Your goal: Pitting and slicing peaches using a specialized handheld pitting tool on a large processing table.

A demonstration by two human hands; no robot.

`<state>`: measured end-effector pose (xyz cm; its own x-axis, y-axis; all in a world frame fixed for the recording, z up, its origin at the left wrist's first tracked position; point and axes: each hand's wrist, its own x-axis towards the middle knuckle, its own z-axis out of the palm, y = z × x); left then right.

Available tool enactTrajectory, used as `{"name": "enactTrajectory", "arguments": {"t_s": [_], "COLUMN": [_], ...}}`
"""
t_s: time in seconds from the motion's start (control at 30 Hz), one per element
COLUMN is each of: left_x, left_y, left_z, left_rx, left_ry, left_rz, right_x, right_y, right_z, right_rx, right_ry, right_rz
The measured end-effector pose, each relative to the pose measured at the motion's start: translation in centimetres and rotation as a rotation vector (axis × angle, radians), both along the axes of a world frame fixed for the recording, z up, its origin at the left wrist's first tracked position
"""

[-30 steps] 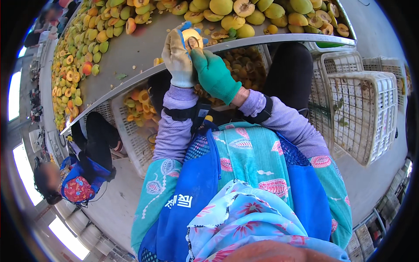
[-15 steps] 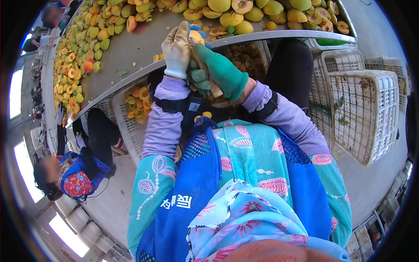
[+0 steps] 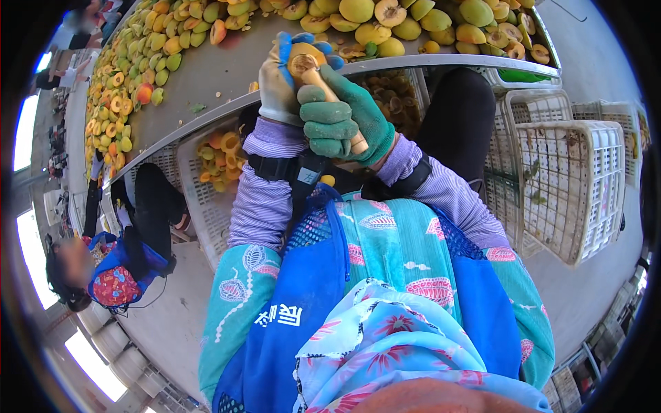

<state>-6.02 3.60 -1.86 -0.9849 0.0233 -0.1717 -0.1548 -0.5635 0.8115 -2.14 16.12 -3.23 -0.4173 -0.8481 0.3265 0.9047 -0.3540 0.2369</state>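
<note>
My left hand (image 3: 277, 86), in a white glove with blue fingertips, grips a peach half (image 3: 303, 58) with its cut face and brown pit hollow turned up. The fingers wrap round its edge. In my green-gloved right hand (image 3: 341, 117) is a wooden-handled pitting tool (image 3: 315, 77), the fingers closed round its handle. Its working end meets the middle of the peach half, and the tip is hard to make out. Both hands are held together just off the near edge of the metal table (image 3: 206, 82).
Many whole and halved peaches (image 3: 358, 9) lie heaped along the table. Below its edge stand crates of fruit pieces (image 3: 219, 162) and darker pieces (image 3: 392, 93). White plastic crates (image 3: 575, 186) are stacked at the right. Another person (image 3: 117, 268) sits at the left.
The peach half has turned so its cut face shows upward. My right hand has rolled, bringing its curled fingers and the tool's handle into plain sight.
</note>
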Motion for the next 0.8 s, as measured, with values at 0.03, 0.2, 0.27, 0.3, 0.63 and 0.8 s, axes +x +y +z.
{"name": "enactTrajectory", "arguments": {"t_s": [0.03,0.2,0.27,0.3,0.63,0.8], "left_x": [0.3,3.6,0.2,-2.5,-18.3,-10.2], "left_y": [-0.7,-13.0,-13.1,-11.3,-3.3,-4.9], "left_z": [-0.2,2.8,3.5,4.2,-0.2,-0.6], "left_rx": [0.117,-2.197,-1.858,-1.804,-1.973,-1.052], "left_ry": [-0.077,-0.225,-0.209,-0.108,0.281,0.110], "left_rz": [0.172,-0.174,-0.093,0.010,-0.015,0.026], "right_x": [0.2,1.5,1.3,1.0,-5.1,-7.6], "right_y": [0.7,4.4,3.9,3.9,3.4,2.6], "right_z": [0.5,-5.0,-3.4,-2.6,0.6,-0.2], "right_rx": [-0.014,0.781,0.959,1.051,1.578,1.790], "right_ry": [0.080,0.104,0.064,0.029,0.658,1.360], "right_rz": [-0.017,0.195,0.137,0.100,-0.657,-1.146]}}
